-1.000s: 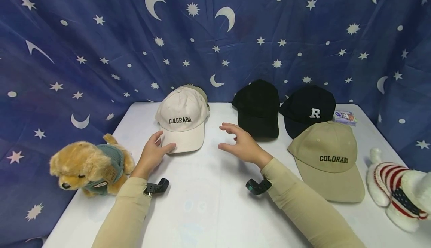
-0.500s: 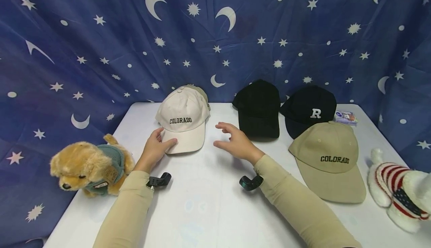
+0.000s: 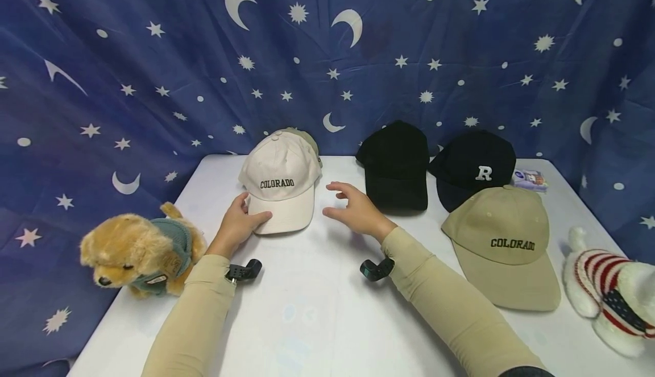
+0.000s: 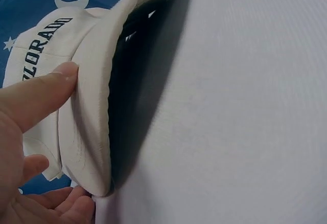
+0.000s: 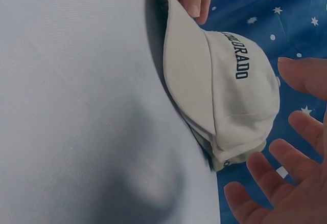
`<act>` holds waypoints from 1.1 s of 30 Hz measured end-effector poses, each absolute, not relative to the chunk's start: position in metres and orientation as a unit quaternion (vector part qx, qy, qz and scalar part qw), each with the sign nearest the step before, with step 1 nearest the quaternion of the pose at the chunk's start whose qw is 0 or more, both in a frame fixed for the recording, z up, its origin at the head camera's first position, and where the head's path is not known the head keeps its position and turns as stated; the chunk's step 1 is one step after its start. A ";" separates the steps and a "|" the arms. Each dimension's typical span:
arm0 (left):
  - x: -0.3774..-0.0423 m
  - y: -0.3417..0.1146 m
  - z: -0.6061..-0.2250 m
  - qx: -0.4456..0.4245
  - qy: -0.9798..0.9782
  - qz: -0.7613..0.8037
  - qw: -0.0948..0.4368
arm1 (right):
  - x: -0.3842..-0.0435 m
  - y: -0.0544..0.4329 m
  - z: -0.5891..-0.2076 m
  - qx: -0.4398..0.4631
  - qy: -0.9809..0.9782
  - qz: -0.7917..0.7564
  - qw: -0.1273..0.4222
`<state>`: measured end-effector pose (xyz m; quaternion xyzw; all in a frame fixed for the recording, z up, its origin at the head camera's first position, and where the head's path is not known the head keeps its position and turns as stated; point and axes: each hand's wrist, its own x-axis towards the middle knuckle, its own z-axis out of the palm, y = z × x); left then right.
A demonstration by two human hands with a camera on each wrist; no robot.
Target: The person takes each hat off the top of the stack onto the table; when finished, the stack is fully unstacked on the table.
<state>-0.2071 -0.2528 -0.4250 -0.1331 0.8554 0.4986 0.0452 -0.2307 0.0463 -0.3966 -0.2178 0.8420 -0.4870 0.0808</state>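
Observation:
A white baseball cap [image 3: 278, 172] with dark COLORADO lettering sits at the back left of the table, in front of a greenish cap [image 3: 307, 138] that is mostly hidden. My left hand [image 3: 239, 223] holds the white cap by the left side of its brim [image 4: 92, 111]. In the left wrist view the thumb lies on top of the brim and the fingers are at its lower edge. To the right of the white cap, my right hand [image 3: 358, 209] is held apart from it, fingers spread and loosely bent. That hand [image 5: 296, 173] holds nothing in the right wrist view.
A black cap [image 3: 396, 166], a navy cap with an R [image 3: 473, 166] and a khaki cap [image 3: 504, 229] stand on the right. A plush dog [image 3: 138, 249] sits left, a white plush toy [image 3: 609, 294] right. A small purple packet [image 3: 530, 179] lies behind.
My right hand has moved left, closer to the white cap. My left hand has shifted slightly right and its thumb reaches further over the brim. The caps have not visibly moved on the table.

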 end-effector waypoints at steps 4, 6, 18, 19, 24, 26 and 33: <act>-0.206 -0.254 -0.426 -0.133 0.854 0.501 0.045 | -0.231 0.045 -0.398 -0.212 0.840 -0.492 0.086; -0.206 -0.254 -0.426 -0.132 0.854 0.501 0.045 | -0.231 0.045 -0.400 -0.210 0.840 -0.493 0.088; -0.206 -0.255 -0.432 -0.116 0.846 0.518 0.044 | -0.238 0.041 -0.399 -0.203 0.846 -0.484 0.092; -0.205 -0.255 -0.432 -0.116 0.844 0.522 0.042 | -0.239 0.040 -0.398 -0.203 0.847 -0.483 0.092; -0.204 -0.253 -0.434 -0.115 0.838 0.532 0.033 | -0.244 0.038 -0.393 -0.207 0.848 -0.480 0.089; -0.204 -0.253 -0.435 -0.116 0.838 0.532 0.030 | -0.247 0.036 -0.391 -0.209 0.849 -0.478 0.089; -0.201 -0.252 -0.437 -0.106 0.831 0.546 0.015 | -0.256 0.028 -0.382 -0.219 0.845 -0.481 0.080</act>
